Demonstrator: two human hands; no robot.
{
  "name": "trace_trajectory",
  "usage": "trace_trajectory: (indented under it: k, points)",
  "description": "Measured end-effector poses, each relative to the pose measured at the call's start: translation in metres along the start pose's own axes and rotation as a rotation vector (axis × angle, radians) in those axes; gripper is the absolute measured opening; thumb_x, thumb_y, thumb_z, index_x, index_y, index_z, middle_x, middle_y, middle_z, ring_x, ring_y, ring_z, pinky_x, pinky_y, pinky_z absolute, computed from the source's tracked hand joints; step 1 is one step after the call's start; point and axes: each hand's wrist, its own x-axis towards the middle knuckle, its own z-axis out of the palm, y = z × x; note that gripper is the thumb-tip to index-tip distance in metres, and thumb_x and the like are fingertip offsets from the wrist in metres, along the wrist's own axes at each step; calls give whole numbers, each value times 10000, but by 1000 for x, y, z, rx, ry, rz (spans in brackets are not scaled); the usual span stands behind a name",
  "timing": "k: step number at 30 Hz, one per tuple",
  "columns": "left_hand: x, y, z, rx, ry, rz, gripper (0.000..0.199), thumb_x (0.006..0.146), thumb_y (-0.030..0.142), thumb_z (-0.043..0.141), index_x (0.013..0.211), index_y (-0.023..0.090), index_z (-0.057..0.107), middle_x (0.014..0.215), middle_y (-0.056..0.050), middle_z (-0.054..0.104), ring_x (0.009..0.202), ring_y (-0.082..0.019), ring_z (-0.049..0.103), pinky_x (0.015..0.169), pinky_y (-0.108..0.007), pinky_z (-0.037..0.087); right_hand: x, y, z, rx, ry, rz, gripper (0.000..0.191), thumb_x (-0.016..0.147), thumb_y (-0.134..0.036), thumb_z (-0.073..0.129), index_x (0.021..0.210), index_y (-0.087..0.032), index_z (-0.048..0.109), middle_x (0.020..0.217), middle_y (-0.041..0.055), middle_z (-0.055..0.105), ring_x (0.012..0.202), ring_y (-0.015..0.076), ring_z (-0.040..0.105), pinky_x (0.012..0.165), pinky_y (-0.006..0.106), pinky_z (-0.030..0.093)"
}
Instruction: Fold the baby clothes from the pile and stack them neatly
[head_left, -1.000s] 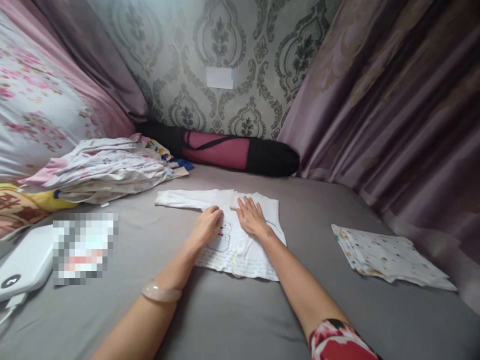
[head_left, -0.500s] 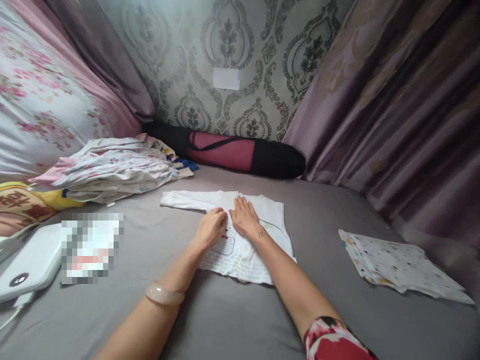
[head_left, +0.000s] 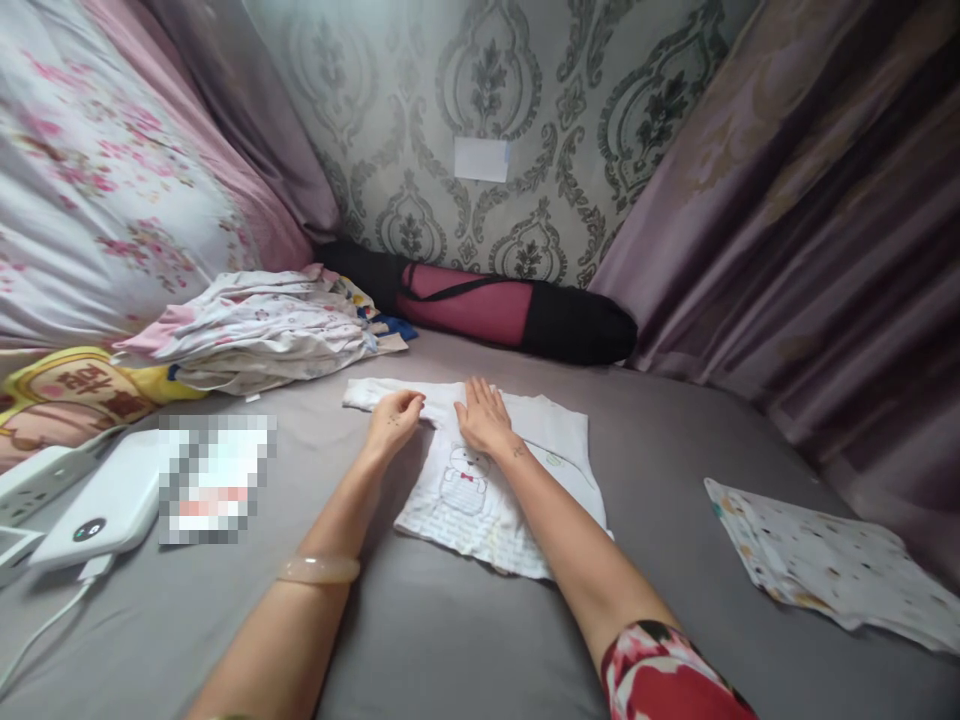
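Note:
A small white shirt (head_left: 465, 510) with a bear print lies on the grey sheet. One sleeve (head_left: 367, 393) stretches out to the left; the right side is folded across the upper part. My right hand (head_left: 484, 415) lies flat on the shirt near its top, fingers spread. Just beside the left sleeve, my left hand (head_left: 396, 420) has its fingers pinched together at the sleeve's lower edge; whether cloth is between the fingertips is too small to tell.
Crumpled clothes (head_left: 262, 325) lie at the back left, near a power bank (head_left: 112, 495) with a cable. A black and pink bag (head_left: 465, 305) lies along the wall. Folded dotted cloth (head_left: 832, 560) lies at the right.
My left hand has moved left and up, off the bear print to the sleeve. My right hand stays flat on the shirt. The view has shifted slightly left.

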Motion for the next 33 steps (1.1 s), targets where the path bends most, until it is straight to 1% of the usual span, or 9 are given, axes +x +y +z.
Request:
trace_trajectory:
  k: [5, 10, 13, 16, 19, 24, 27, 29, 33]
  points:
    - [11, -24, -38, 121, 188, -151, 323, 813, 318, 470, 951, 145, 705, 877, -82, 734, 859, -221, 669, 800, -304, 489, 5, -7, 22, -15, -25, 14, 646, 988, -397, 209, 1514, -21, 211, 1590, 124, 191, 1470, 220, 123, 1183, 386, 22]
    - [11, -30, -62, 291, 335, -275, 301, 847, 279, 456, 1013, 145, 668, 1002, -134, 700, 1009, -268, 621, 933, -379, 439, 6, -6, 17, -27, -61, 18, 660, 983, -403, 214, 1514, -11, 201, 1592, 131, 180, 1471, 230, 120, 1182, 392, 41]
    - [11, -31, -64, 447, 398, -356, 333, 854, 334, 486, 1072, 133, 638, 1135, -200, 626, 1165, -341, 515, 1013, -475, 370, 10, -14, 7, -45, -80, 26, 644, 976, -373, 242, 1501, 1, 237, 1585, 156, 189, 1468, 245, 134, 1179, 401, 51]
    - [10, -32, -61, 527, 432, -404, 428, 840, 439, 513, 1073, 102, 634, 1230, -269, 535, 1221, -422, 425, 989, -534, 361, 14, -24, 5, -41, -45, -111, 593, 985, -350, 226, 1510, -79, 266, 1596, 112, 182, 1475, 223, 98, 1180, 404, 18]
    - [9, -35, -57, 584, 434, -389, 447, 808, 496, 541, 998, 107, 652, 1208, -268, 534, 1186, -440, 435, 955, -542, 379, 17, -31, 9, 18, -125, -203, 574, 998, -391, 184, 1524, -173, 261, 1604, 65, 175, 1477, 223, 87, 1178, 425, 40]
    - [13, -43, -55, 568, 439, -398, 412, 730, 540, 605, 849, 151, 664, 1170, -234, 549, 1147, -434, 462, 934, -543, 399, 22, -32, 8, 64, -233, -167, 578, 999, -451, 146, 1526, -239, 257, 1612, 52, 148, 1478, 247, 79, 1164, 465, 71]
    - [16, -46, -55, 525, 444, -416, 365, 692, 535, 633, 764, 178, 655, 1169, -210, 553, 1151, -438, 462, 947, -551, 390, 35, -31, 1, 54, -235, -179, 557, 1005, -427, 128, 1441, -260, 431, 1562, 63, 309, 1435, 255, 235, 1141, 471, 132]
    - [17, -48, -56, 495, 445, -422, 328, 679, 511, 645, 740, 189, 643, 1150, -202, 566, 1147, -440, 470, 942, -558, 391, 46, -30, -2, 16, -161, -182, 517, 1008, -359, 165, 1328, -248, 556, 1454, 76, 474, 1343, 250, 379, 1116, 439, 185]
    - [21, -48, -57, 410, 456, -343, 186, 711, 402, 612, 737, 217, 603, 987, -137, 634, 1081, -377, 536, 918, -511, 420, 68, -26, 0, -93, -33, -88, 397, 966, -246, 329, 1261, -217, 592, 1306, 108, 575, 1220, 265, 453, 1029, 386, 275]
